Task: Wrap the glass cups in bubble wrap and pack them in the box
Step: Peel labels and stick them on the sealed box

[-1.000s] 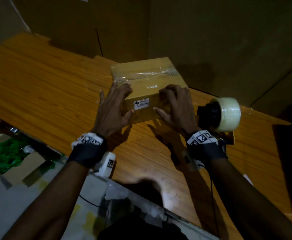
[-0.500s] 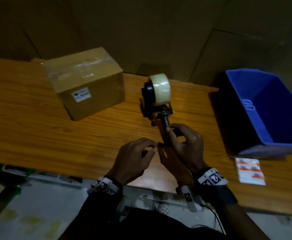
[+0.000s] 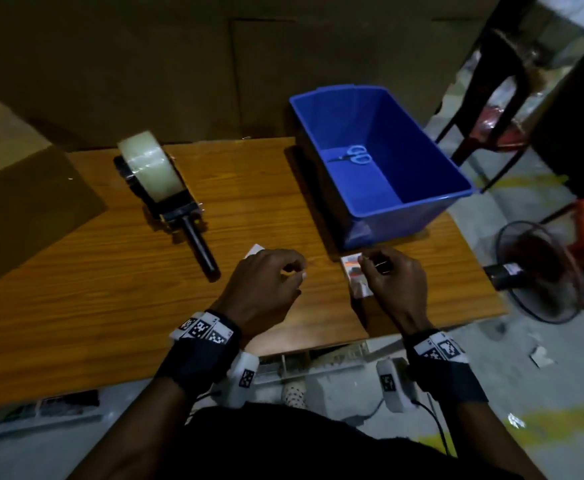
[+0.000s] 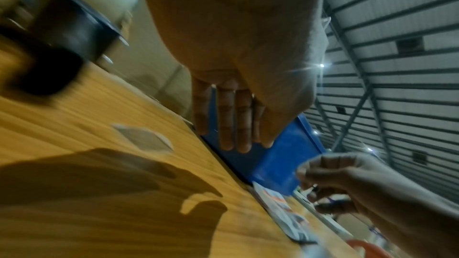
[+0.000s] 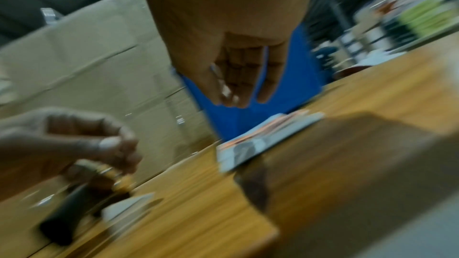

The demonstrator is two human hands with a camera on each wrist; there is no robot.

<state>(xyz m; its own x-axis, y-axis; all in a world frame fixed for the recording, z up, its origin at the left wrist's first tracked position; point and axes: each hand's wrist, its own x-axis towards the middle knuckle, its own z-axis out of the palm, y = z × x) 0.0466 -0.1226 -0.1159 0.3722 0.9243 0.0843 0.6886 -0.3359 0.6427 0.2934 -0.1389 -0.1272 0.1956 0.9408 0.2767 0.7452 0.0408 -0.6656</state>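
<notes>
The brown cardboard box [image 3: 16,188] stands at the table's far left, cut off by the frame edge. No glass cups or bubble wrap are in view. My left hand [image 3: 283,277] hovers over the table with loosely bent fingers [image 4: 231,125] and holds nothing; a small white card [image 3: 254,251] lies just beyond it. My right hand [image 3: 375,268] hangs over a stack of printed labels [image 3: 354,278], fingers [image 5: 238,77] loosely curled and a little above the stack. I see nothing held in it.
A tape dispenser [image 3: 158,188] with a clear roll lies left of my hands, its black handle pointing towards me. A blue plastic bin [image 3: 432,202] stands at the right rear with scissors [image 3: 354,156] inside. A fan [image 3: 540,271] and chairs stand off the table's right edge.
Both hands left the box, then let go of the tape dispenser's handle. The view swung right, and my right hand moved over the label stack by the blue bin.
</notes>
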